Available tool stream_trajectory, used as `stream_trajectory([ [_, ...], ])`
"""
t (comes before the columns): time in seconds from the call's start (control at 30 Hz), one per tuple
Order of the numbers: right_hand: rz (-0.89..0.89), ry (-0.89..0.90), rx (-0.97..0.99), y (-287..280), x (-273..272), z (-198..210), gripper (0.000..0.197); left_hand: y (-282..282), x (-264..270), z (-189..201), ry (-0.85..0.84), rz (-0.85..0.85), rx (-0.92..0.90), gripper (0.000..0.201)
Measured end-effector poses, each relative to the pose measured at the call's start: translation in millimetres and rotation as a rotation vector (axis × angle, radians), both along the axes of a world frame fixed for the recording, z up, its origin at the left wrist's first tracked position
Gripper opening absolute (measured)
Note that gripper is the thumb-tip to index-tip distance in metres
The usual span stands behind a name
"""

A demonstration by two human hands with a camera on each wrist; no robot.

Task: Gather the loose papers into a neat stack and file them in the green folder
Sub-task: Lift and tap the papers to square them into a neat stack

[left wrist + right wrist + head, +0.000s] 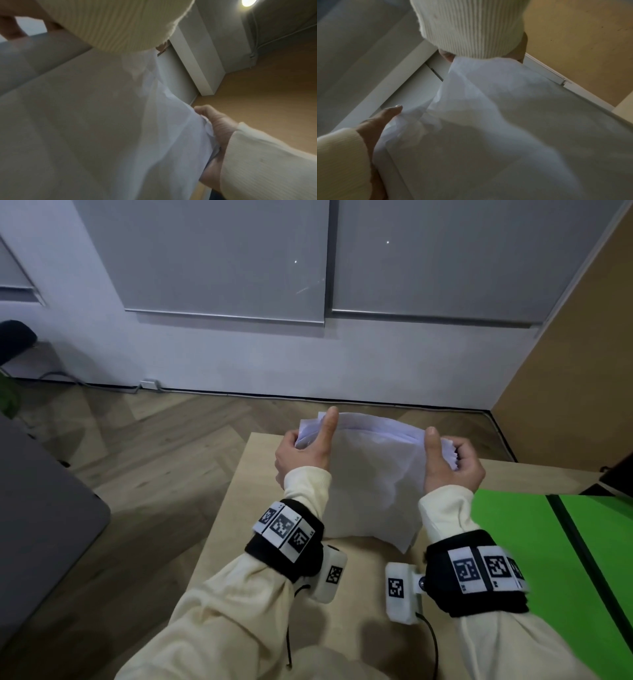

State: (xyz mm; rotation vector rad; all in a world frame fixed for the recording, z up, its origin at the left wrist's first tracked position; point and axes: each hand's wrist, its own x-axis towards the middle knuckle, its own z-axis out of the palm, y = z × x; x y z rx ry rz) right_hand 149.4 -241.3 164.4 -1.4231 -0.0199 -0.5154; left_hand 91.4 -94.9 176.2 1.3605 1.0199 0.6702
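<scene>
A bundle of white papers [373, 474] stands upright on its lower edge on the light wooden table [236, 508]. My left hand [305, 450] grips its left side, thumb on the near face and fingers behind. My right hand [452, 463] grips the right side the same way, where the sheet edges fan unevenly. The open green folder [534, 542] lies flat on the table to the right. In the left wrist view the papers [102, 128] fill the frame with the right hand [216, 129] at their edge. In the right wrist view the papers [513, 121] sag and the left hand [385, 119] holds their far side.
A dark object [616, 474] sits at the table's far right behind the folder. A grey piece of furniture [37, 508] stands to the left over wooden flooring [154, 440]. White wall and grey panels [239, 268] are ahead, a tan board [582, 337] to the right.
</scene>
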Motion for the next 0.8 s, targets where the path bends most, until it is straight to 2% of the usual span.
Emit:
stream_trajectory([
  [0.17, -0.046, 0.041, 0.010, -1.7, 7.2, -2.5, 0.038, -0.7, 2.9, 2.8, -0.019, -0.006, 0.027, 0.076],
  [0.3, -0.044, 0.015, -0.048, -3.1, 11.8, -5.3, 0.036, 7.7, 6.5, 6.0, -0.046, -0.012, -0.061, 0.059],
  [0.37, -0.028, 0.019, -0.037, -5.9, 15.8, -6.3, 0.028, 17.0, 10.3, 4.1, -0.066, -0.016, -0.095, 0.075],
  [0.4, -0.012, 0.025, -0.015, -7.7, 17.7, -6.6, 0.024, 20.9, 11.6, 3.7, -0.075, -0.012, -0.104, 0.075],
  [0.47, 0.040, 0.034, 0.051, -11.3, 20.1, -8.9, 0.021, 27.6, 12.3, 0.9, -0.126, -0.035, -0.113, 0.046],
  [0.53, 0.159, 0.043, 0.040, -14.8, 19.6, -13.8, 0.037, 31.3, 12.7, -5.4, -0.161, -0.106, -0.108, 0.046],
  [0.6, 0.358, 0.060, -0.047, -16.7, 16.9, -23.2, 0.069, 33.1, 12.8, -12.1, -0.218, -0.218, -0.102, 0.044],
  [0.63, 0.446, 0.093, -0.088, -17.3, 15.2, -28.4, 0.078, 33.8, 12.5, -16.2, -0.218, -0.282, -0.086, 0.042],
  [0.67, 0.495, 0.132, -0.133, -18.9, 14.2, -33.6, 0.074, 34.4, 10.7, -20.0, -0.197, -0.337, -0.055, 0.040],
  [0.7, 0.501, 0.174, -0.185, -20.9, 14.2, -38.9, 0.062, 35.2, 9.2, -25.1, -0.165, -0.373, -0.027, 0.036],
  [0.8, 0.386, 0.301, -0.287, -25.8, 13.5, -43.6, 0.022, 36.8, 5.7, -38.1, -0.125, -0.419, 0.018, 0.023],
])
